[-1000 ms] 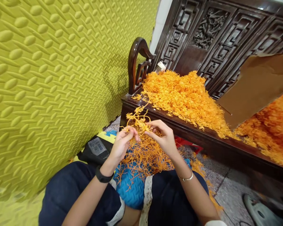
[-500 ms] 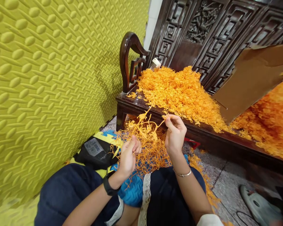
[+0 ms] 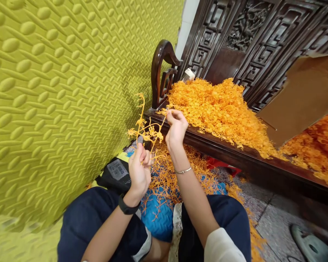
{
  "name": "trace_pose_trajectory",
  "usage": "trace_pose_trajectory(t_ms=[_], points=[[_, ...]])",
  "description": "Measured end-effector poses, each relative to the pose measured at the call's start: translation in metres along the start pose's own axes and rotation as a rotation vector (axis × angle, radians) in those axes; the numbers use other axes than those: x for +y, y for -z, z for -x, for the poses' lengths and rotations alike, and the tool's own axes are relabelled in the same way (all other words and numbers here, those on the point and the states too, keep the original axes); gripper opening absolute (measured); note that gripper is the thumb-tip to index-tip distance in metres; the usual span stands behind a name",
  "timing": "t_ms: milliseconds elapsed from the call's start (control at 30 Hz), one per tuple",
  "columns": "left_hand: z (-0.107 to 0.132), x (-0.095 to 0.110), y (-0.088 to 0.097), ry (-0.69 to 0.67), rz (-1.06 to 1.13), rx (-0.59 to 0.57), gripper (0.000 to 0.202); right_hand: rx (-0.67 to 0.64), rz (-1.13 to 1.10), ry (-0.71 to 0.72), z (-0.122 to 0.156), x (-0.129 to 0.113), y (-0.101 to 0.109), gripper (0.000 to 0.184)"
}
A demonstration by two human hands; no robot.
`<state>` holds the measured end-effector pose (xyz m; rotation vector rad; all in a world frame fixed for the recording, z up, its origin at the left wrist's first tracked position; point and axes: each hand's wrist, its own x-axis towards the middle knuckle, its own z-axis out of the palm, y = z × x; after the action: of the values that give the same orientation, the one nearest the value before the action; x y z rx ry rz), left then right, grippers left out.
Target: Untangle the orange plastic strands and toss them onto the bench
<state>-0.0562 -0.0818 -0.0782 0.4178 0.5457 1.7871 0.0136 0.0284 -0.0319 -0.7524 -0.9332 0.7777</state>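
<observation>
A branching orange plastic sprue (image 3: 146,134) with several small spidery pieces on its arms stands up between my hands. My left hand (image 3: 140,169) is closed around its lower part, with thumb and fingers pressed together. At the tip of one arm, my right hand (image 3: 176,129) pinches with thumb and forefinger; the exact bit between the fingertips is too small to make out. Below both hands lies a tangle of thin bare orange sprues (image 3: 172,174). Just behind the right hand, a heap of small orange plastic pieces (image 3: 210,105) covers the bench.
The dark wooden bench (image 3: 235,154) has a curved armrest (image 3: 158,69). A cardboard sheet (image 3: 303,98) divides two orange heaps. A yellow textured mat (image 3: 71,91) rises at left. Nearby are a black mesh-topped item (image 3: 116,173), a red object (image 3: 224,165) and a grey-green shoe (image 3: 311,245).
Both hands have risen with the sprue, and the right hand has come leftward, closer to the left. The sprue now stands more upright. The view has shifted slightly left.
</observation>
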Motion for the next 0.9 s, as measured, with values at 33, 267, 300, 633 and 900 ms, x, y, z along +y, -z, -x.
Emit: trace_pose_trajectory(t_ms=[33, 267, 300, 633, 900], points=[[-0.002, 0.001, 0.001, -0.010, 0.002, 0.016, 0.052, 0.011, -0.024, -0.024, -0.001, 0.002, -0.005, 0.007], [-0.010, 0.007, 0.005, -0.068, 0.005, 0.027, 0.052, -0.025, 0.030, -0.044, -0.008, 0.012, -0.022, 0.002], [-0.010, 0.008, 0.005, -0.078, -0.001, 0.026, 0.052, -0.047, 0.058, -0.040, -0.008, 0.014, -0.023, 0.001], [0.004, 0.006, 0.014, -0.021, -0.061, 0.060, 0.055, 0.302, 0.087, 0.074, -0.072, -0.079, -0.014, 0.027], [0.005, 0.006, 0.010, -0.005, -0.037, -0.011, 0.054, -0.133, 0.464, 0.501, -0.151, -0.130, 0.015, 0.042]])
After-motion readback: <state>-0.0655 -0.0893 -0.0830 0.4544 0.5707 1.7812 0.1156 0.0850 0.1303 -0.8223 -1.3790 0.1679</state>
